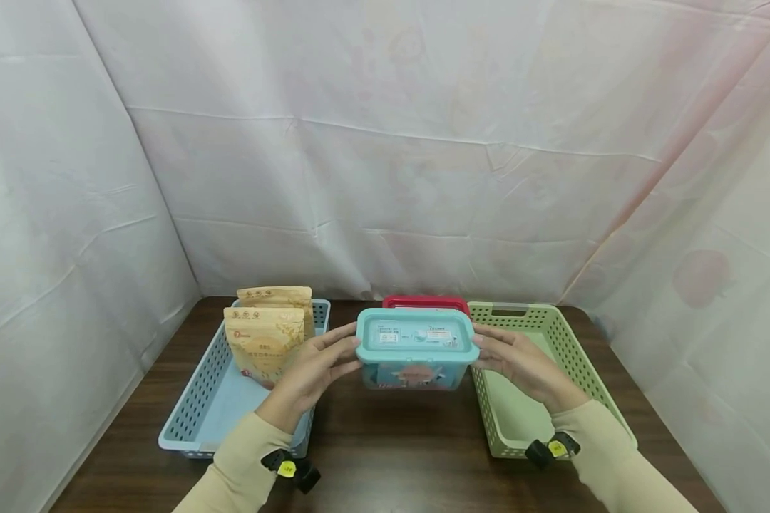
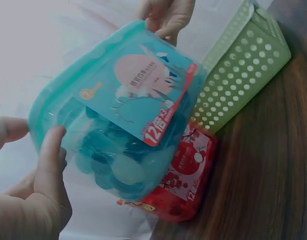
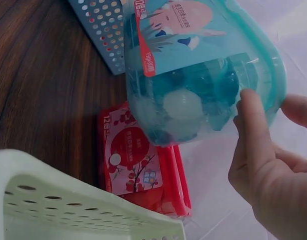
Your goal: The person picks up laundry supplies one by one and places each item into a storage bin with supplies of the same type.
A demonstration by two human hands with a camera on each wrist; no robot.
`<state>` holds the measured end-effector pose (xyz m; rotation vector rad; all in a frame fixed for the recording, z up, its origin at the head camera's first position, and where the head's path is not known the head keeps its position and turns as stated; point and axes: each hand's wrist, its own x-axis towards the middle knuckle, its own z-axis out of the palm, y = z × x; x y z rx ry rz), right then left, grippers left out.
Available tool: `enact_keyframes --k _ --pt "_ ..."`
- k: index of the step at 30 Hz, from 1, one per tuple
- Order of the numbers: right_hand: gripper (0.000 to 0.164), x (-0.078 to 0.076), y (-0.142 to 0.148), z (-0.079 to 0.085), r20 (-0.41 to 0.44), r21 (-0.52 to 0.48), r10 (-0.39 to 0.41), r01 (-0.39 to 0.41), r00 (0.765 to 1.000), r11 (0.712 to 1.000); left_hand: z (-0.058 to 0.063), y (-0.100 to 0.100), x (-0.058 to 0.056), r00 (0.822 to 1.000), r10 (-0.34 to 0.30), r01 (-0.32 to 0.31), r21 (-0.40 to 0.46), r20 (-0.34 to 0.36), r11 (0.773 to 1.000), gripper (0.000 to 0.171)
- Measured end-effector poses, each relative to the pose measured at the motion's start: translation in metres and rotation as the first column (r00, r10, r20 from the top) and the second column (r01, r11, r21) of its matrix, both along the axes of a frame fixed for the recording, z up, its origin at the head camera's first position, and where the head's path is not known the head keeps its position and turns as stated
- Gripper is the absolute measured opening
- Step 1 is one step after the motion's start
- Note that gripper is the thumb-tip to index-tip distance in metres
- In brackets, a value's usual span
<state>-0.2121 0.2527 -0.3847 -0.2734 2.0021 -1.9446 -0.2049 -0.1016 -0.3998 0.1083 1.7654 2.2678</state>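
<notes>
A teal-lidded clear tub of laundry pods is held up above the table, between both hands. My left hand grips its left end, fingers and thumb at the lid rim and side wall. On the opposite end, my right hand holds it the same way. Teal and white pods show through the wall in the left wrist view, below a printed label. Behind and lower stands a red tub with a blossom label, partly hidden by the teal one in the head view.
To the left, a blue basket contains two tan pouches standing upright. A green basket sits at the right. Both rest on a dark wooden table, with white sheeting behind and at the sides.
</notes>
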Motion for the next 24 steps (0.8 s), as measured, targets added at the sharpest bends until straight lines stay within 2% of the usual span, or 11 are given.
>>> enact_keyframes --k 3,9,24 --pt "0.062 -0.001 0.0 0.0 0.007 -0.023 -0.036 0.036 0.999 0.999 0.0 0.003 -0.001 1.0 0.013 -0.012 0.023 -0.01 1.0 0.055" --pt "0.062 0.0 0.001 0.002 -0.001 -0.04 -0.069 0.069 0.998 0.997 0.002 0.007 -0.002 0.998 0.019 -0.019 0.006 -0.052 1.0 0.056" --pt "0.06 0.0 0.017 0.002 -0.041 -0.061 -0.146 0.143 0.988 0.988 0.006 0.028 -0.01 0.998 -0.005 0.006 0.019 -0.061 1.0 0.052"
